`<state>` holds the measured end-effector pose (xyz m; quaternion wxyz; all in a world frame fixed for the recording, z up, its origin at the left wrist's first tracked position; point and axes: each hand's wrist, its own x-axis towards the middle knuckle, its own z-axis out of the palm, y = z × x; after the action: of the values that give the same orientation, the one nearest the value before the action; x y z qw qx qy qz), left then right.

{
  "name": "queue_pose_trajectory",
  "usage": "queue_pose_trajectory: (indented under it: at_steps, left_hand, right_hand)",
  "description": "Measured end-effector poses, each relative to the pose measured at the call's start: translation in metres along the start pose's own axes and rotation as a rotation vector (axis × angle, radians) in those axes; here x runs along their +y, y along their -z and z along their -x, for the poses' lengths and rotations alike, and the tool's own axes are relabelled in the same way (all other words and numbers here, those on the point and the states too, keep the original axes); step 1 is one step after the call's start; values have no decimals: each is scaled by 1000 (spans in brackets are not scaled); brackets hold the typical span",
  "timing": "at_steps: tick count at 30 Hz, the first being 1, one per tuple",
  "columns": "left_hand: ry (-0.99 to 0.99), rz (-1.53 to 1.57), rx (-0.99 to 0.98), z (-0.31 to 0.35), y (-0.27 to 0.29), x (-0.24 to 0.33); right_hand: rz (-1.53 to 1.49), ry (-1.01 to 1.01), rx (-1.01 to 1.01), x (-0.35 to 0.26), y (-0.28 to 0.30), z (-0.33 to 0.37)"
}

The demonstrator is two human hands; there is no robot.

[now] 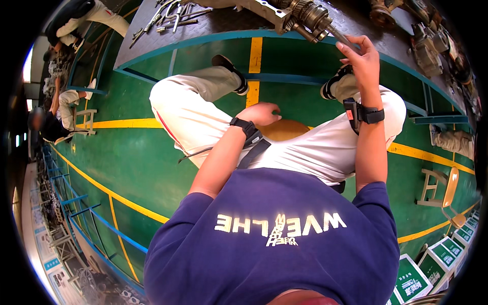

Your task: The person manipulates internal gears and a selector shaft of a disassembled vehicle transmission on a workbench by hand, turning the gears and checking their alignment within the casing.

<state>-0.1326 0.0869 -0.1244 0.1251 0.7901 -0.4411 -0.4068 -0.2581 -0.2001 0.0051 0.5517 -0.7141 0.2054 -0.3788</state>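
Note:
My right hand (361, 56) is raised to the workbench edge, its thumb and fingers closed round the bare end of a metal gear shaft (336, 33). The shaft sticks out from a stack of toothed gears (309, 16), which sits against a grey metal gearbox housing (256, 9) on the bench. Low over my thigh, my left hand (262, 113) rests with its fingers loosely curled, a gap between them, and nothing in it. Both wrists wear black bands with small devices. The far part of the housing runs out of the picture's top.
Metal rods and hand tools (173, 15) lie at the bench's left. More metal castings (427, 51) stand on its right. The blue bench frame (203, 38) crosses ahead of my knees. A stool seat (284, 130) shows between my thighs. Other people work at far left.

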Motion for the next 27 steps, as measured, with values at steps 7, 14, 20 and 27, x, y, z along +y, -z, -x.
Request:
queue_pose_trajectory:
  at_steps: [7, 14, 20, 27]
  left_hand:
    - [10, -31, -23, 1, 1, 1]
    - [-4, -5, -15, -1, -1, -1]
    - [-5, -15, -26, 0, 0, 0]
    - [-4, -10, -8, -1, 0, -1]
  right_hand:
    - [37, -361, -38, -26, 15, -1]
    - [-162, -386, -132, 0, 11, -3]
    - [138, 33, -27, 4, 5, 0]
    - [40, -375, -73, -23, 7, 0]
